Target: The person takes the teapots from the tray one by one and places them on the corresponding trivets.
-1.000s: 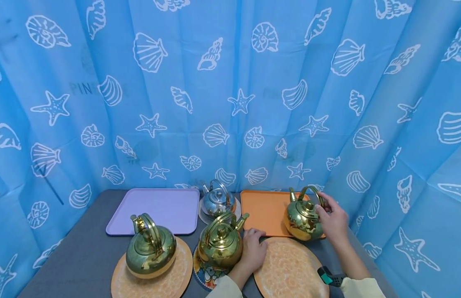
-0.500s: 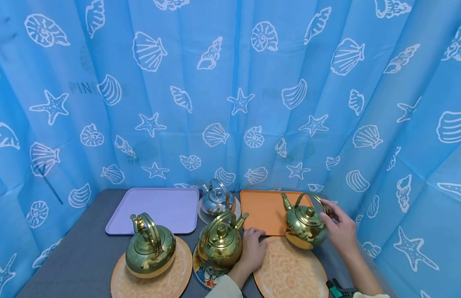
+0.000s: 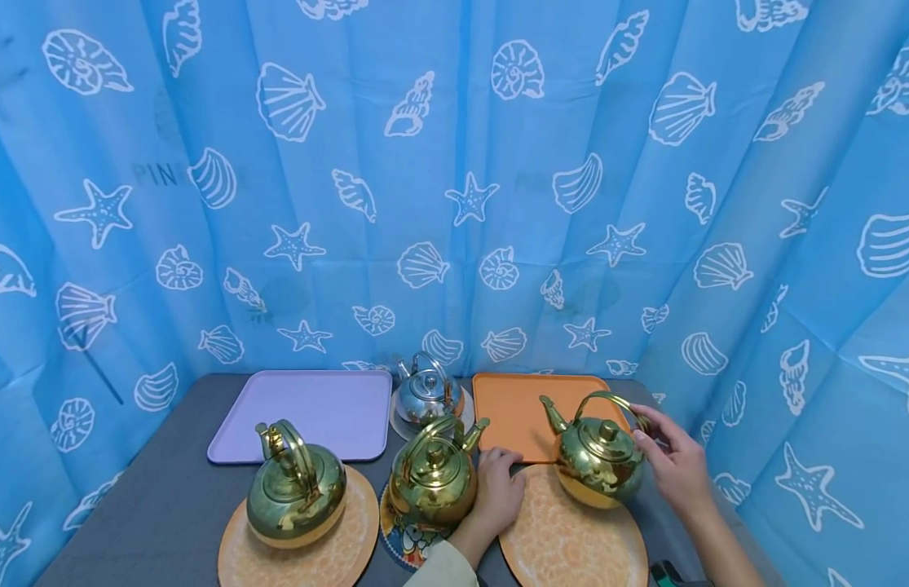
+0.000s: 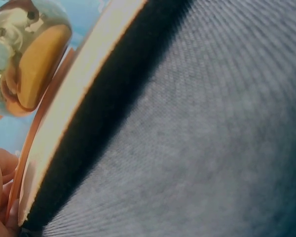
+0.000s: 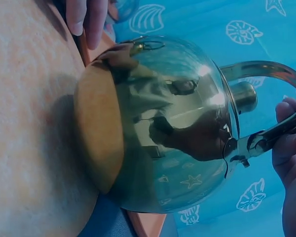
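Note:
My right hand (image 3: 670, 456) grips the arched handle of a shiny gold kettle (image 3: 599, 461), its spout pointing left. The kettle's base hangs close over the back of a round tan placemat (image 3: 571, 538); the right wrist view shows a shadow beneath its base. My left hand (image 3: 498, 493) rests between that placemat and a second gold kettle (image 3: 432, 485), fingertips at the front edge of an orange tray (image 3: 513, 420). In the left wrist view, the left hand's fingers (image 4: 5, 165) lie beside the placemat's edge (image 4: 74, 98).
A third gold kettle (image 3: 296, 493) stands on another tan placemat (image 3: 355, 538) at the left. Behind it lies a purple tray (image 3: 307, 412). A small silver kettle (image 3: 428, 395) stands at the back centre. A patterned mat (image 3: 410, 546) lies under the middle kettle. A blue curtain (image 3: 454, 204) hangs behind.
My right hand has brought the gold kettle forward from the orange tray to over the back of the round placemat, its spout turning further left. The left hand has stayed in place.

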Available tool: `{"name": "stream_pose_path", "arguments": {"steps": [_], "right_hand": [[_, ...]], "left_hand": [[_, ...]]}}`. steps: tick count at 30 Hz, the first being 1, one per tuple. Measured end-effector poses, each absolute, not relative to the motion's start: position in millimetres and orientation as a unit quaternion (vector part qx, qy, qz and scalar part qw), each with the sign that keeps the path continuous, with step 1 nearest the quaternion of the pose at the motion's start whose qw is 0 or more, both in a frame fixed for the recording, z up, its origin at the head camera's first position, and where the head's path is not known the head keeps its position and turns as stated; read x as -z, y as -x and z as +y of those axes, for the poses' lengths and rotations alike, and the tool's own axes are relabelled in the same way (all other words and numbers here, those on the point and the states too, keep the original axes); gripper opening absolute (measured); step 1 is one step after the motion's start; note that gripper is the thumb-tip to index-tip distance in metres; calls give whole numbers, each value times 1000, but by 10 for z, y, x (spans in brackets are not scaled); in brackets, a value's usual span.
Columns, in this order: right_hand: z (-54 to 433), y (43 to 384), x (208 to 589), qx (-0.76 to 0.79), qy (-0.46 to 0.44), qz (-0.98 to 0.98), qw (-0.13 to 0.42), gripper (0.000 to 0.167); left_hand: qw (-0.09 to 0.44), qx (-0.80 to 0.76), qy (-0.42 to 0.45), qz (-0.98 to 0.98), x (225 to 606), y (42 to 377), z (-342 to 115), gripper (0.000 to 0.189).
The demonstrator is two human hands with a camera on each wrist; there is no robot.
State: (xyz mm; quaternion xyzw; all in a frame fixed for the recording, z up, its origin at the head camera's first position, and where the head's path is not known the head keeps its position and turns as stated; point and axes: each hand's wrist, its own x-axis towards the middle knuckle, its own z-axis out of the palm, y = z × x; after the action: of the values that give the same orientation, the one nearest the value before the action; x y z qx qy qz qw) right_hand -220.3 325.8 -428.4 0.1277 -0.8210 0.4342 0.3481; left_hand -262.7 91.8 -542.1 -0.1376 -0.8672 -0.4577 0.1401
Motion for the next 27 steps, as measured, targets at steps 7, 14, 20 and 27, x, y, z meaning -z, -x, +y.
{"name": "stream_pose_path", "arguments": {"steps": [7,14,20,27], "right_hand": [[3224,2104,4260,-449,-157,-817,326,32],[3123,1991,4230,-443,-173,-815,330,34],[3057,1950,4223,-453,-223,-792,344,39],[3066,1946,4318,-518,-258,-757,303,38]], "left_hand": [[131,458,132,-869,5422,2618,918,22],[141,459,136,-866,5424,2617,922,21],[143,459,135,-867,5422,2618,919,21],[139,460,131,-867,5412,2610,935,21]]}}
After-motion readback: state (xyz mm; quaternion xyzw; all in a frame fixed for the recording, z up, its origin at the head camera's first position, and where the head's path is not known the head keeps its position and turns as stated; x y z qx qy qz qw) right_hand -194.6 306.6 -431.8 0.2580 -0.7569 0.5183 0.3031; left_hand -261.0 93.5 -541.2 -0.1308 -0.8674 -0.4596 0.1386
